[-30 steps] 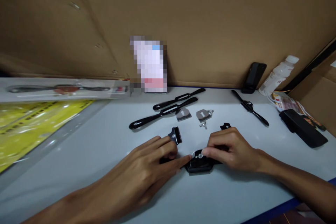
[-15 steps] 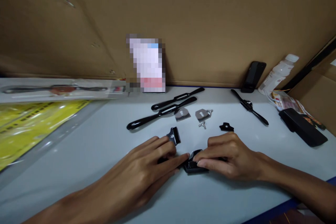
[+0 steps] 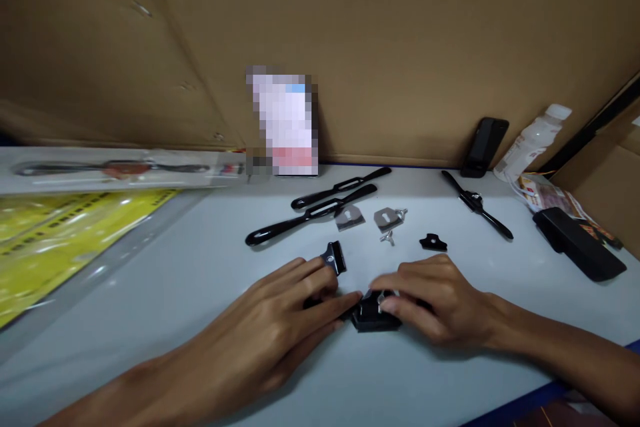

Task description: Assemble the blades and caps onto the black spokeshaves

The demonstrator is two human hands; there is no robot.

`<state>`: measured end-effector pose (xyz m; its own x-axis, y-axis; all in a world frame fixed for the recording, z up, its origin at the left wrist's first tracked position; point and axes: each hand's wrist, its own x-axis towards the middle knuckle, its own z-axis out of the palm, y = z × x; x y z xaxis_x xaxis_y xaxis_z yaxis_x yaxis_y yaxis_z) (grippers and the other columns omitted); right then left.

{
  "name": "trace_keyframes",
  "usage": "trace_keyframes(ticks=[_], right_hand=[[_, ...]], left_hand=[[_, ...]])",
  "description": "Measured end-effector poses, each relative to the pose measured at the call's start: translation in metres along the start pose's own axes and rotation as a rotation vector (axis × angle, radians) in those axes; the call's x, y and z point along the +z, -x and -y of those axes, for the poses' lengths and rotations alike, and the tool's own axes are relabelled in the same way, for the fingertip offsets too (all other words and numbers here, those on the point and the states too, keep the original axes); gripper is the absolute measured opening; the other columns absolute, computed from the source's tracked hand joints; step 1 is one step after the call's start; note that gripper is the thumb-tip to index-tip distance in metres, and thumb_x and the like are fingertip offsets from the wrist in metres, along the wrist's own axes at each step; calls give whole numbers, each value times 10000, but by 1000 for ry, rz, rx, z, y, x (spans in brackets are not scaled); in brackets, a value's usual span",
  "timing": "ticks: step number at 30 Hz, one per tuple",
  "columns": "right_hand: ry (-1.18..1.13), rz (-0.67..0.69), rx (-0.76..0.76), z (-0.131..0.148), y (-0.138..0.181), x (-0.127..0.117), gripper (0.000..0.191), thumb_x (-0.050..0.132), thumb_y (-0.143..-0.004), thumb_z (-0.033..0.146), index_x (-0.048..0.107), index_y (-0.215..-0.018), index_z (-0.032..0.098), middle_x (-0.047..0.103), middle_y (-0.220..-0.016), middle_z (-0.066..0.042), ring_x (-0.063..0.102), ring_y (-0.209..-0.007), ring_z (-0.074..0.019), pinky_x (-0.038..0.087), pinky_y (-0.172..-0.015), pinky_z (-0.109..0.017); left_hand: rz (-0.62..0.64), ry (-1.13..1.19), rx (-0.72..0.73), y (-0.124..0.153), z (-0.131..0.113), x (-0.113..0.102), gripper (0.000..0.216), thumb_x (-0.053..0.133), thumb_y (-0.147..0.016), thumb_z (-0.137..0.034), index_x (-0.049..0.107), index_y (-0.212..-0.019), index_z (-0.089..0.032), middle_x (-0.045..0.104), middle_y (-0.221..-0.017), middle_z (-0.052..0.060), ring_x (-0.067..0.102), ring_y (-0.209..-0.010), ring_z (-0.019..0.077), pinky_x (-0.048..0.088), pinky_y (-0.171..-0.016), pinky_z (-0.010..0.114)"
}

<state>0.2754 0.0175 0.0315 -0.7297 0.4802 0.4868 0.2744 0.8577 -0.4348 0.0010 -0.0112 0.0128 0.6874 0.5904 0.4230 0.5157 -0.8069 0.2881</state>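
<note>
A black spokeshave [image 3: 375, 319] lies on the table between my hands. My left hand [image 3: 280, 320] is closed around one of its handles, the index finger stretched toward the middle of the body. At the silvery wing screw [image 3: 381, 298] on the body, my right hand [image 3: 435, 300] has its thumb and forefinger bent around the screw, slightly parted. The spokeshave's other handle is hidden by the right hand. Just beyond my left fingers sits a loose black clamp plate [image 3: 336, 257]. A second, smaller clamp plate [image 3: 433, 242] lies beyond my right hand.
Two black spokeshave bodies [image 3: 310, 215], two grey blades [image 3: 350, 217] and loose wing screws [image 3: 388, 237] lie further back. At right are another spokeshave [image 3: 477, 205], a black case-like object [image 3: 580, 243], a phone [image 3: 485, 147] and a bottle [image 3: 534, 143]. Yellow packaging [image 3: 65, 233] covers the left.
My right thumb and forefinger have spread from a tight pinch, and the wing screw now shows between them. My left hand keeps its hold. The view has shifted slightly.
</note>
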Motion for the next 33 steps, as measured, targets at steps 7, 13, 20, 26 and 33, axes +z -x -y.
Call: trace_keyframes(ticks=[7,13,20,26,33], right_hand=[[147,-73,85,-4,-1,-2,538,403,-1194,354,803,-910,135,647,-689,-32,548,-604,-140,401,-575,-280],[37,-48,21,-4,0,2,488,436,-1187,364,836,-1038,127,640,-725,-32,556,-631,-144,423,-591,-278],[23,-43,73,-4,0,4,526,412,-1193,367,814,-949,131,627,-701,-23,556,-626,-139,428,-599,-279],[3,-73,183,-2,-2,7,531,443,-1179,337,730,-771,155,612,-670,-8,539,-607,-119,412,-591,-261],[14,-74,141,-4,1,8,552,456,-1179,360,775,-785,143,584,-671,-8,529,-596,-116,392,-567,-260]], left_hand=[[-4,-24,40,3,3,3,412,451,-1096,-136,657,-1441,-227,713,-1016,58,663,-904,232,537,-859,389],[34,0,17,2,2,3,556,442,-1075,-118,496,-1613,-246,690,-1003,38,649,-888,219,507,-857,372],[65,9,19,0,2,-1,609,470,-1021,-77,508,-1601,-259,684,-989,24,642,-860,206,505,-839,345],[111,9,-10,0,-1,-6,571,496,-1021,-71,549,-1556,-264,698,-1012,26,657,-904,208,521,-815,314],[95,14,2,-3,0,-4,540,476,-1027,-78,571,-1531,-248,697,-1003,30,656,-883,205,522,-826,327]])
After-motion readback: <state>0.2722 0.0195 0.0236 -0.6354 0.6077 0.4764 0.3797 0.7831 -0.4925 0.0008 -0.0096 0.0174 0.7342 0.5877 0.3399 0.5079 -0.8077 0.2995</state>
